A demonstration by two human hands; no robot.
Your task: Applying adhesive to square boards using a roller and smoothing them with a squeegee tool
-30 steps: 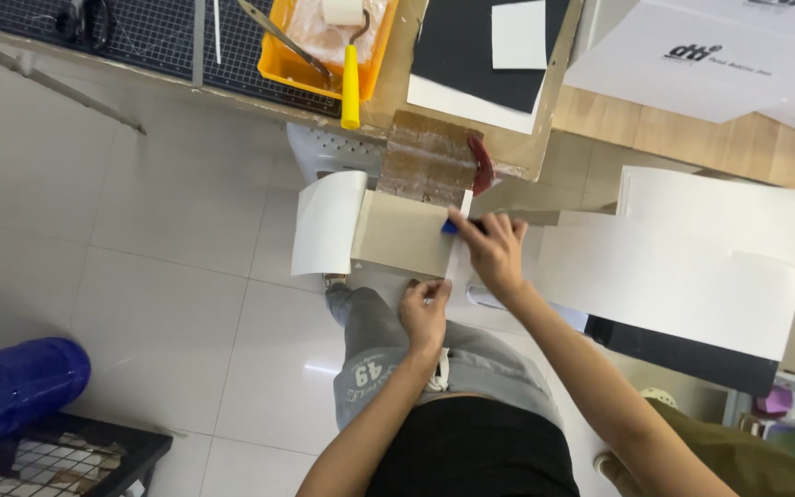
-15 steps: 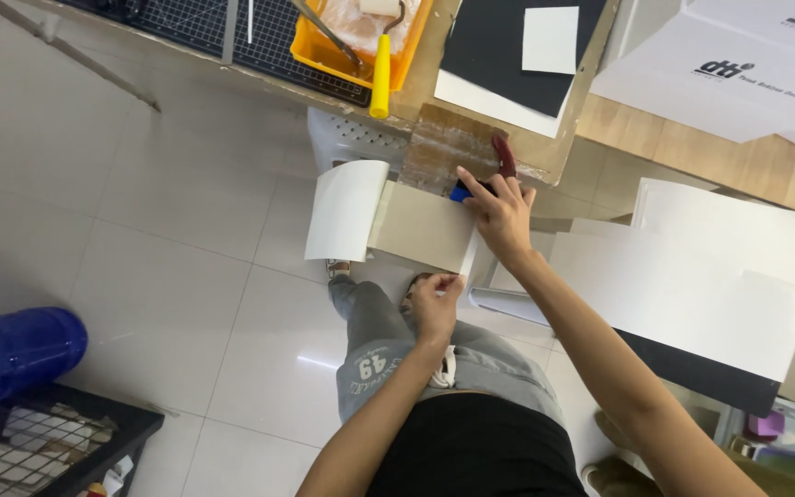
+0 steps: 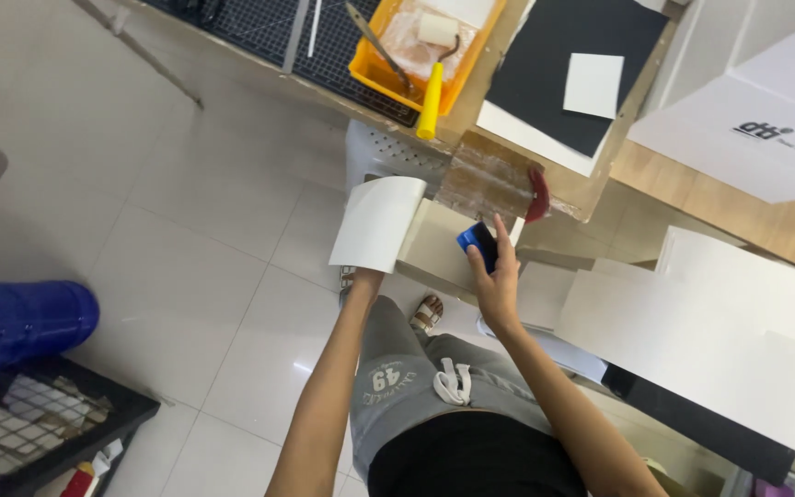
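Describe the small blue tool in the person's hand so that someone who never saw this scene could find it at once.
Start at the wooden workbench along the top, then go down to the beige box held below its edge. The blue tool lies flat on that box, pressed under the right hand. It is the only blue thing there; the sheets around it are white or black.

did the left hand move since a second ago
Yes. The left hand went from resting on the knee, below the cardboard box, up and left to the white sheet at the box's left end.
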